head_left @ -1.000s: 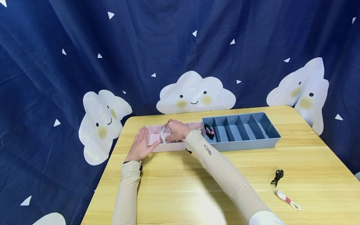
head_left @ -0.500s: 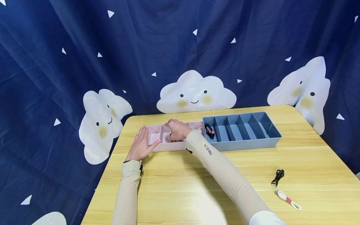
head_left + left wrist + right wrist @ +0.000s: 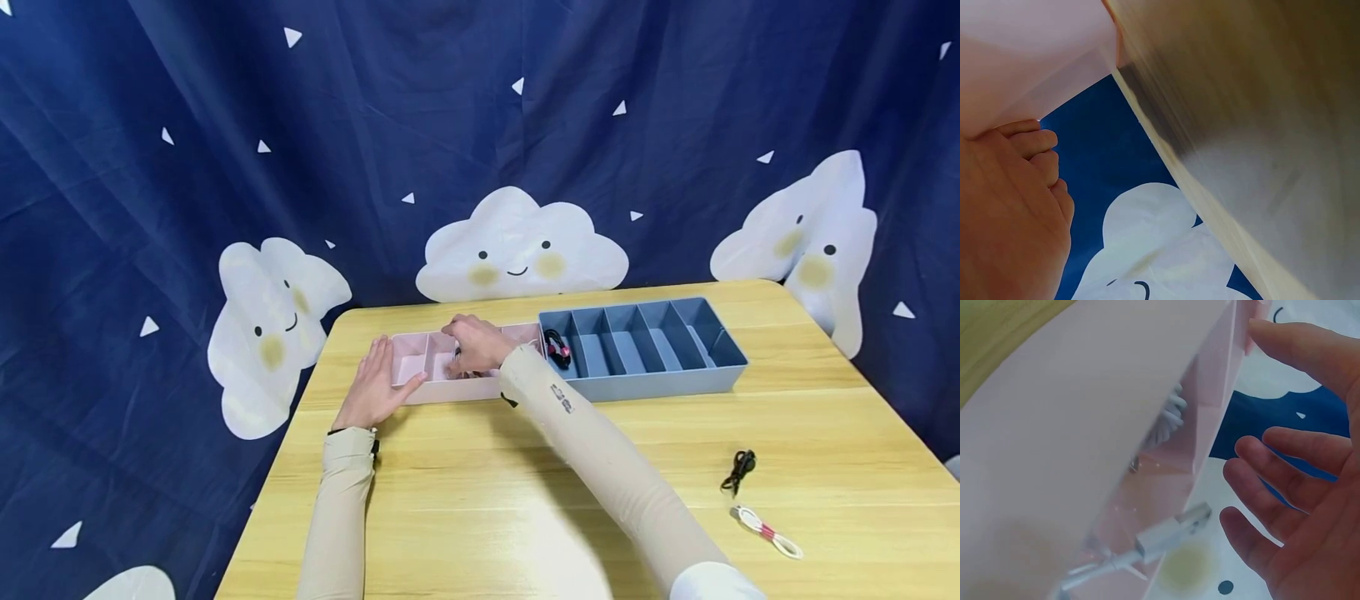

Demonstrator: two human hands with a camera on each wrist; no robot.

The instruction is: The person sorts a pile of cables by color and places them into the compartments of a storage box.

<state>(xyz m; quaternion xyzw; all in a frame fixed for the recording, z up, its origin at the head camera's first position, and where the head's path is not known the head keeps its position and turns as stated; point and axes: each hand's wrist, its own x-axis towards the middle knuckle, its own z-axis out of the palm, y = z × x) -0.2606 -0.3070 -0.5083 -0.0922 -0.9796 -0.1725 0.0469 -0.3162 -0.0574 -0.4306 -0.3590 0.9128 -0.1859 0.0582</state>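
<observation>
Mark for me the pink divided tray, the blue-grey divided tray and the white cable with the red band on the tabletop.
Pink divided tray (image 3: 450,392), head view: on its front wall.
Blue-grey divided tray (image 3: 652,384), head view: on its front wall.
White cable (image 3: 767,532), head view: on its red-banded middle.

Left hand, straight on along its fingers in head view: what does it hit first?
Probably the blue curtain; between it and the left hand only a strip of tabletop shows, beyond the pink box. Depth to the curtain is unclear.
</observation>
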